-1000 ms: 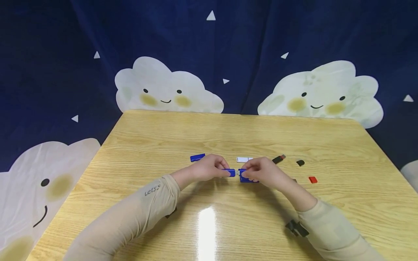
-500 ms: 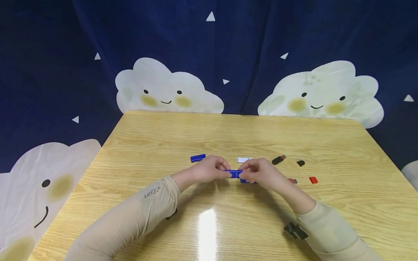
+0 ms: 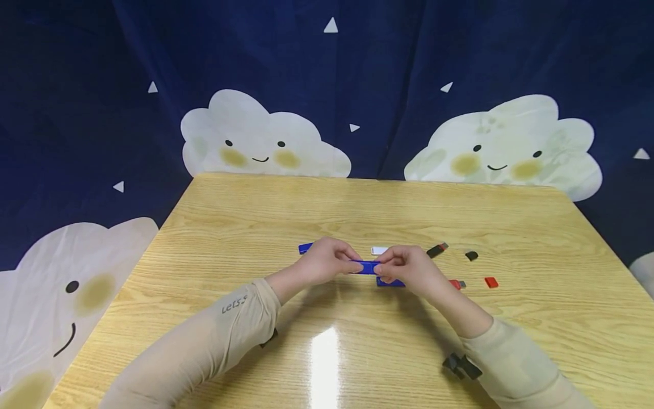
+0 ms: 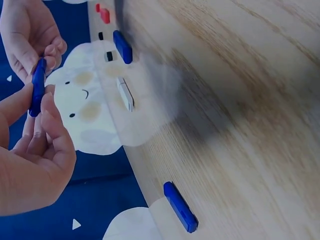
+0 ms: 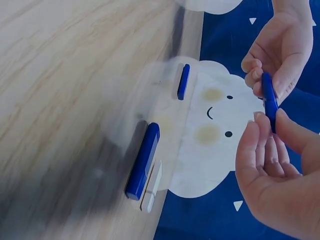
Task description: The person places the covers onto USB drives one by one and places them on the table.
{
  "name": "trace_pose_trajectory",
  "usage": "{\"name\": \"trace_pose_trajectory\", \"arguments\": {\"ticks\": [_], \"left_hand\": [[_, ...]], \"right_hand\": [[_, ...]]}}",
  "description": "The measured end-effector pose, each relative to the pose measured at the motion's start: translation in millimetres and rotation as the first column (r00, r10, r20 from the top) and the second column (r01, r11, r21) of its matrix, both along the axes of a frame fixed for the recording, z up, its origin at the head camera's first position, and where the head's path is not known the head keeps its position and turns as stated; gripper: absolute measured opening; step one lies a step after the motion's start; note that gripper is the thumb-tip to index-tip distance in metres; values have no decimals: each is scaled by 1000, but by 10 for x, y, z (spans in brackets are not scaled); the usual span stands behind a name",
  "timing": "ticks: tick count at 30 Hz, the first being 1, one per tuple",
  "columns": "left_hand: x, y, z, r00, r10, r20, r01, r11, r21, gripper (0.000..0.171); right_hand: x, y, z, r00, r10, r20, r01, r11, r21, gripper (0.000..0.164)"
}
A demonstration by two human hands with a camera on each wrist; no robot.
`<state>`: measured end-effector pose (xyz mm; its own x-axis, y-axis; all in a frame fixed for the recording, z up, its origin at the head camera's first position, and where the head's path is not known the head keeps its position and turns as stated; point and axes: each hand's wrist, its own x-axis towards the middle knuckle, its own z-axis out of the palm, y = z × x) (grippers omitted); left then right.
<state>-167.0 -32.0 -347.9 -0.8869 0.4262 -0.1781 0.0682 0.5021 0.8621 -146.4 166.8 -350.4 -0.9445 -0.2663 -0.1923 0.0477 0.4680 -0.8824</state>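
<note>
A blue USB flash drive point(image 3: 369, 267), with its cap on, is held above the table between both hands. My left hand point(image 3: 327, 262) pinches its left end between thumb and fingers. At the other end, my right hand point(image 3: 413, 270) pinches the cap side. The two blue parts meet end to end, and no metal plug shows in the right wrist view of the drive point(image 5: 270, 102). Just below my right hand, a second blue flash drive point(image 3: 389, 282) lies on the table. Another blue one point(image 3: 305, 248) lies behind my left hand, partly covered by it.
Behind the hands lies a white flash drive point(image 3: 379, 250). To the right are a black-and-red drive point(image 3: 436, 250) with a bare plug, a black cap point(image 3: 472, 256), a red drive point(image 3: 456, 284) partly behind the wrist, and a red cap point(image 3: 491, 282). A cloud-patterned curtain hangs beyond the table.
One second ago the metal plug showed between the two blue parts; they came together, hiding it. Both hands have since risen slightly with the drive.
</note>
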Motion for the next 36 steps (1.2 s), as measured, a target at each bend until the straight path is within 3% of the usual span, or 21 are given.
{"name": "trace_pose_trajectory", "arguments": {"ticks": [12,20,28,36], "left_hand": [[-4,-17,-3,998,39,41,-39,999,2,16],[0,-24,-29,1000,25,12,-25,1000,-1,15],[35,-37,30,999,17,41,-16,999,-35,12],[44,-53,54,1000,-11,24,12,998,-56,12]], "right_hand": [[14,-33,-12,999,-32,1,32,999,-3,18],[31,-50,-15,999,-31,-11,31,999,9,17],[61,-59,1,1000,-15,-8,15,1000,1,16],[81,-92,21,1000,4,-24,-4,1000,-5,18]]}}
